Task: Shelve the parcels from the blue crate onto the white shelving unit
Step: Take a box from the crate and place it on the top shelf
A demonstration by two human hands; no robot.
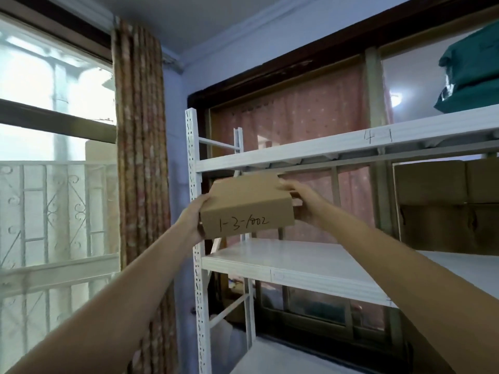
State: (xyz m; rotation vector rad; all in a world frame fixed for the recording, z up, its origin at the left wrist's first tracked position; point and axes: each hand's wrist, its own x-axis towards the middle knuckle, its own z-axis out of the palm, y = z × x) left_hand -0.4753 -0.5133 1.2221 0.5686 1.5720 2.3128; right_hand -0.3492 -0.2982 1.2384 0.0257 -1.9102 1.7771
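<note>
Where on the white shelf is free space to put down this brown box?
Bare board lies on the middle shelf, from the left post rightwards, directly under the small box held by left hand and right hand. The right end is crowded by large cartons.

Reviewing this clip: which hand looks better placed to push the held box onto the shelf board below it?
Left, probably. The left hand grips the cardboard box at its near corner, behind it for a forward push. The right hand holds the far side, between box and white shelving unit.

Bright window (54, 85) on the left with white ornate grillwork (54, 211), brown patterned curtain (140, 144) beside it. Lilac walls (175, 109); pink dotted curtain (297, 109) far right.
</note>
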